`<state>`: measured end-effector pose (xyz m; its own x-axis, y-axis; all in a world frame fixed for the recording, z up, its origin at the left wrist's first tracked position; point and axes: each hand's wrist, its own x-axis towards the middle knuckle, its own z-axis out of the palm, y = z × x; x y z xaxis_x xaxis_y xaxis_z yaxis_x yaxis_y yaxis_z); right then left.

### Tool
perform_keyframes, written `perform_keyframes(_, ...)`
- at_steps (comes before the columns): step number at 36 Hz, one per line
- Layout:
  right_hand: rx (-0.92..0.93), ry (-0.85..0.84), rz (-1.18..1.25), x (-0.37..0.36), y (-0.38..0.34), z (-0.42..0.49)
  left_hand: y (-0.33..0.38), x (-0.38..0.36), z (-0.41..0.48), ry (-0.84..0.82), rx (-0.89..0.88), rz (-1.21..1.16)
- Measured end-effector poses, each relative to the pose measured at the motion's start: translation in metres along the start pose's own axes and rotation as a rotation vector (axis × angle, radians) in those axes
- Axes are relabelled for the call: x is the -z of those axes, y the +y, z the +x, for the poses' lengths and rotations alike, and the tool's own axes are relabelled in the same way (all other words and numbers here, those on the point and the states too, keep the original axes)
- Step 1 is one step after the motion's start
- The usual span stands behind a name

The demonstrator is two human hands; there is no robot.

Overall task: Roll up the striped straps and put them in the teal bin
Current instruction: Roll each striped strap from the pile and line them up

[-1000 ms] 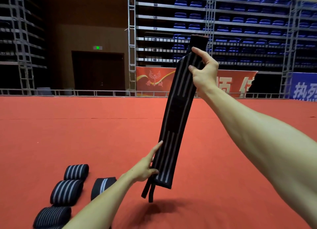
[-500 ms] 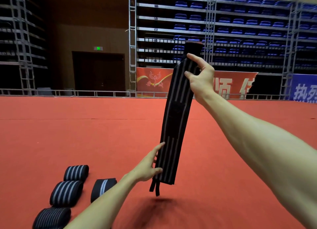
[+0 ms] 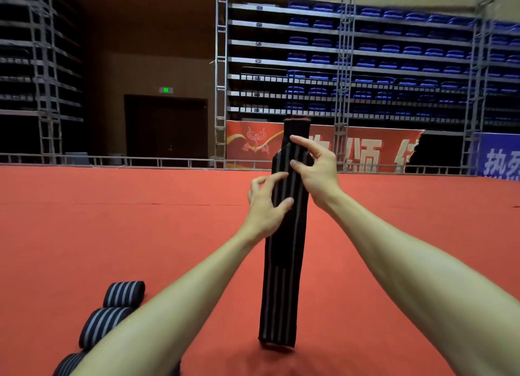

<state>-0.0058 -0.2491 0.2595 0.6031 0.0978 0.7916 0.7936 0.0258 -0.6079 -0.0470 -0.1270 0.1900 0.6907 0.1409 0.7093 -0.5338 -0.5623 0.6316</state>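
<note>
Item: 3 rolled straps, in row on red carpet, lower left, nearest me.
Item: 1 striped strap, unrolled, held upright before me. Lower end close over carpet, contact unclear.
My left hand: fingers curled, thumb and forefinger on strap face, gripping left edge.
My right hand, just above: forefinger and thumb pinching strap near top.
Beyond: rail, red banner, blue seat tiers.

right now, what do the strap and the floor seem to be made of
The strap looks like woven, probably elastic fabric, matte black with grey stripes; it hangs limp. The floor seems to be red carpet or matting, matte, with faint seam lines.
</note>
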Motion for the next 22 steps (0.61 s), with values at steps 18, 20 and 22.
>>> perform_keyframes(18,-0.199,-0.241,0.328,0.008,-0.014,-0.011,0.039,0.028,0.034,0.035,-0.119,0.116)
perform_keyframes(20,-0.190,-0.280,0.329,0.009,-0.015,-0.011,0.042,0.030,0.035,0.036,-0.115,0.136)
perform_keyframes(22,-0.176,-0.310,0.326,0.010,-0.016,-0.010,0.044,0.032,0.036,0.044,-0.113,0.162)
